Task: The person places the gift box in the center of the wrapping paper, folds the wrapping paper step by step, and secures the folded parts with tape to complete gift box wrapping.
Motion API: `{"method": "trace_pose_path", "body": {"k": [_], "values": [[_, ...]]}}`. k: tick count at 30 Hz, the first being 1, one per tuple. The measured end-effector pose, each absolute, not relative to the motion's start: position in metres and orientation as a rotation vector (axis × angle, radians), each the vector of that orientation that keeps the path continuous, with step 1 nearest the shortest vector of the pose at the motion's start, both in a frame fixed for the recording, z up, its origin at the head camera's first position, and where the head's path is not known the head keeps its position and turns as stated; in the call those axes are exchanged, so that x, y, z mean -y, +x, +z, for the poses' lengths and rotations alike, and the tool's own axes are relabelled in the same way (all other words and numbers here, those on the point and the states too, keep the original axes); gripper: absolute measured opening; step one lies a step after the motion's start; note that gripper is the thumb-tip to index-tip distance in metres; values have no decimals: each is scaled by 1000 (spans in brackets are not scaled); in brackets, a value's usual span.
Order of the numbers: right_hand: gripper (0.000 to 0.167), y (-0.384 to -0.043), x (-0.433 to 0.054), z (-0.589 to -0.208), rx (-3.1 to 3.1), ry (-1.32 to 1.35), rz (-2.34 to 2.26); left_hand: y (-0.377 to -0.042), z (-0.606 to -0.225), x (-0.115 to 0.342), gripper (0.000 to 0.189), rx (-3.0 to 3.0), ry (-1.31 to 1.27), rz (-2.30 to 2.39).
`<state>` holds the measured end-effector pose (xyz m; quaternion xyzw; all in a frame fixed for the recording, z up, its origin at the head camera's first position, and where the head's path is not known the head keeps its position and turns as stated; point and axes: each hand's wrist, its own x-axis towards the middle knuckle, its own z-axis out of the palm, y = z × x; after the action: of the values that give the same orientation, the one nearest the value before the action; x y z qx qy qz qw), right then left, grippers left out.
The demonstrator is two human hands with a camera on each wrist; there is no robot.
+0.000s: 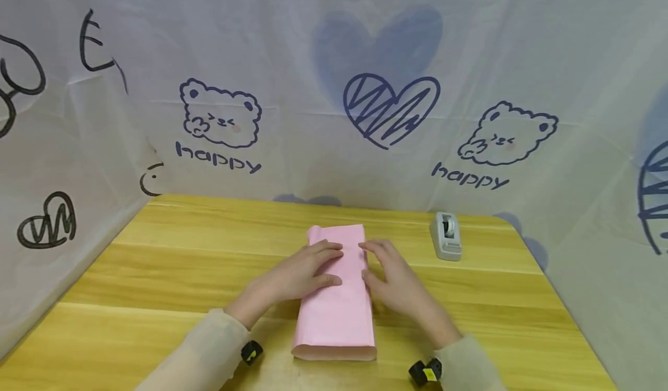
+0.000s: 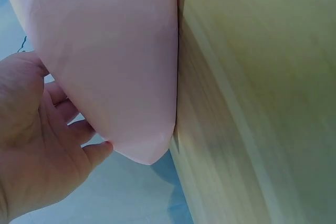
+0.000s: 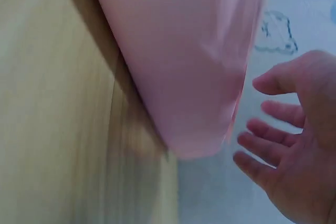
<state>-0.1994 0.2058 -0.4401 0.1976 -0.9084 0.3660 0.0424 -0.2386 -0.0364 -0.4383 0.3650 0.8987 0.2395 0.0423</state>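
Through my head camera I see a pink paper sleeve (image 1: 345,307) lying lengthwise, near to far, around the middle of the wood-grain table (image 1: 198,257). It is a flattened tube, smooth on top, its near end a wide, low mouth, its far left corner rounded.

Paper package (image 1: 336,318) is plain pink; counter (image 1: 209,223) yellow wood-grain. Tape dispenser (image 1: 449,251) pale grey, sleeves (image 1: 203,344) cream. Backdrop (image 1: 292,31) whitish, blue hearts (image 1: 391,109), bears (image 1: 221,112).

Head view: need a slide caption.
Left hand on folded pink paper, right hand beside its edge, tape dispenser farther right.
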Motion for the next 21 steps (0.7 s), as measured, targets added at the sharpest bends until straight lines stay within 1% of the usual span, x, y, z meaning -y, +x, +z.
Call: {"method": "trace_pose_path", "body": {"k": [2,6,9,13,15,19,21], "values": [[54,-195,-200,-438,2823,624,1000,-240,-438,37,58,-2738,1127,748],[59,-187,-188,-441,2868,745,787,-241,-438,38,59,-2727,1124,775],[59,-184,-185,-445,2876,799,646,-241,-439,40,60,-2722,1126,788],[58,-182,-183,-448,2879,806,592,-244,-439,46,58,-2741,1087,907],[58,-181,-183,-448,2889,796,604,-249,-438,50,52,-2800,1010,1005],[59,-181,-183,-449,2908,787,594,-267,-435,62,31,-2900,720,1207],[60,-182,-183,-451,2905,789,570,-278,-435,69,25,-2858,581,1269]]}}
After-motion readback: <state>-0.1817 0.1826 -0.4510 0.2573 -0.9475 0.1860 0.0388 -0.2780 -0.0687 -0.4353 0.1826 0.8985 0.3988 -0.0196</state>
